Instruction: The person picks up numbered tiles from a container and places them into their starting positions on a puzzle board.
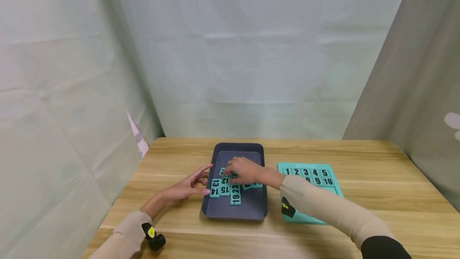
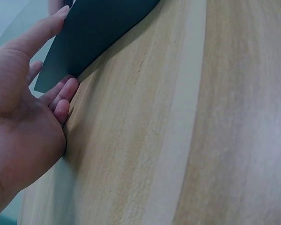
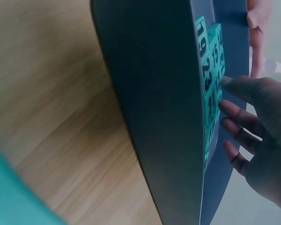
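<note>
Teal tiles (image 1: 225, 190) lie in the tray (image 1: 248, 210), seemingly unplaced, 14 and 15 upside down, 13 and 19 sideways; 1–5 and 8–10 sit upright on the board (image 1: 305, 219); the tray's long axis runs fore-and-aft; left hand (image 1: 184, 189) spread against it; right hand (image 1: 245, 170) over the tiles, fingers parted.

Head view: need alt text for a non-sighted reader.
A person's right hand is over numbered turquoise tiles in a dark tray; the left hand is at the tray's left side. On the wooden table, a turquoise board of more tiles lies to the tray's right, partly hidden by the right forearm.
</note>
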Action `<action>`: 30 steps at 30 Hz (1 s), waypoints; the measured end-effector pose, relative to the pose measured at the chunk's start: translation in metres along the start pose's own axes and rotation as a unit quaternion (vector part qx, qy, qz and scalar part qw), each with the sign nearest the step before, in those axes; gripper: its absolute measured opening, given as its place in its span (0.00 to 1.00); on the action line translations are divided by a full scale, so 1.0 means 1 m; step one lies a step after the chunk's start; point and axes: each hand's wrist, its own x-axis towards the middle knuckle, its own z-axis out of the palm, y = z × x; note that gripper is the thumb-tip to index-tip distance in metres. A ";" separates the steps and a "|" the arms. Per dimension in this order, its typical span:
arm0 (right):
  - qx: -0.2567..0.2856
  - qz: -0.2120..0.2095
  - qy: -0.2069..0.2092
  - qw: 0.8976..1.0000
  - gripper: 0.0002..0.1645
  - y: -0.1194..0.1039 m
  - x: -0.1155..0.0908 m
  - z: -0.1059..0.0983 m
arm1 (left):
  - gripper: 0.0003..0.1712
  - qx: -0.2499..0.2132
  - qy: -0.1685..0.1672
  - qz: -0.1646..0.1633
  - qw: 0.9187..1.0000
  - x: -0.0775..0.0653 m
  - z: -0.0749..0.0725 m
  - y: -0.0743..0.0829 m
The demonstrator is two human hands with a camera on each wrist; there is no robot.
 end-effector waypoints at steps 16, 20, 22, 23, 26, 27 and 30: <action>-0.055 0.043 -0.026 0.997 0.16 -0.006 0.004 0.002 | 0.47 0.005 -0.001 0.003 1.000 0.001 0.002 0.000; -0.035 0.044 -0.021 0.998 0.16 -0.002 0.000 0.000 | 0.47 0.004 0.001 0.002 1.000 0.001 0.001 -0.001; -0.021 0.044 -0.017 0.999 0.16 -0.001 -0.002 -0.001 | 0.47 0.004 0.001 0.001 1.000 0.001 0.000 -0.001; -0.013 0.046 -0.015 0.999 0.16 0.000 -0.003 -0.001 | 0.47 0.004 0.000 0.001 1.000 0.001 0.000 -0.002; 0.003 0.050 -0.005 0.999 0.17 0.001 -0.006 -0.002 | 0.47 0.003 0.000 -0.003 1.000 0.001 0.000 -0.002; 0.007 0.052 -0.001 0.999 0.17 0.001 -0.007 -0.002 | 0.47 0.001 0.000 -0.004 1.000 0.001 0.000 -0.002; 0.005 0.058 0.009 0.998 0.18 0.001 -0.008 -0.001 | 0.47 -0.002 0.000 -0.006 1.000 0.000 0.000 -0.002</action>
